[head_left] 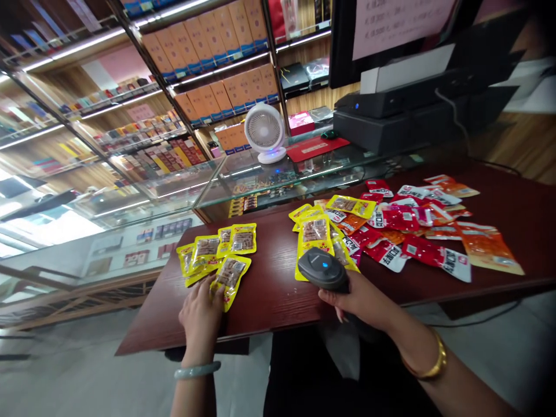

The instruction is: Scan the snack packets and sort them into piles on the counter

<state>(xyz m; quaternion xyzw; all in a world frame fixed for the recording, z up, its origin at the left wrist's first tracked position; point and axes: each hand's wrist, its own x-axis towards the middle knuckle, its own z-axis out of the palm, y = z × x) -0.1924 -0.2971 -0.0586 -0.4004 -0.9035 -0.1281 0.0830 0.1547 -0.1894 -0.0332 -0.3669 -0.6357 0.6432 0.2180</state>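
Note:
My right hand (360, 295) is wrapped round the handle of a dark grey barcode scanner (322, 269). The scanner's head covers part of a yellow snack packet (313, 230) with a clear window and brown sticks inside. At the table's left end, my left hand (202, 310) has its fingers closed on the near edge of another yellow snack packet (231, 273), which lies slanted on the wood. Several like packets (206, 247) overlap just beyond it. To the right of the scanner spreads a heap of red-and-white packets (395, 217) and orange packets (490, 243).
The dark red table (269, 272) stands before a glass display case (291, 174). On that case are a white fan (264, 130) and a red sheet (317, 149). A black monitor and till (391, 110) stand at the back right. Shelves of orange boxes (208, 40) line the wall.

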